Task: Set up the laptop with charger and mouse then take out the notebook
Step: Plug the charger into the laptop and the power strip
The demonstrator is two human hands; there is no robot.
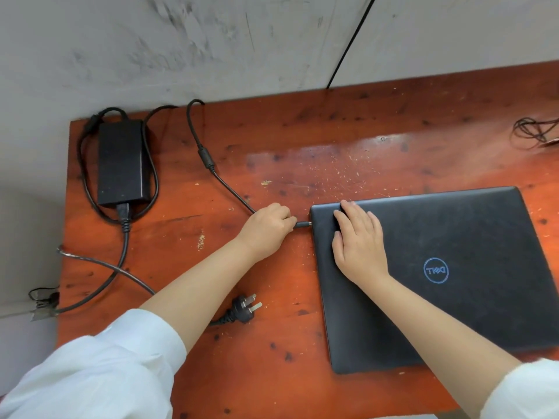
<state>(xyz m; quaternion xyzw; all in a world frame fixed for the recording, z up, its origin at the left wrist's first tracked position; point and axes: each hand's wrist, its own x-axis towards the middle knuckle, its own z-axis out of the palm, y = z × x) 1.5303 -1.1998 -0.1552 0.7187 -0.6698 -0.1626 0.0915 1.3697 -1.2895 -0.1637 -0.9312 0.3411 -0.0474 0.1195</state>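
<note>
Setting: plain work desk against a wall, of the sort found in a simple office or study room; which of the two cannot be told.

Evidence:
- Table [302,140]: red-orange varnished wood, scratched, speckled with dark knots and pale flecks.
- Wall [181,40]: bare grey, scuffed and smudged, directly behind the table.
- Thin black cable [351,43] running down the wall to the table's far edge.
- Closed black laptop [453,297] and charger brick [122,161] with looped cord, lying on the table.
- Loose wires [532,131] at the far right edge.
</note>
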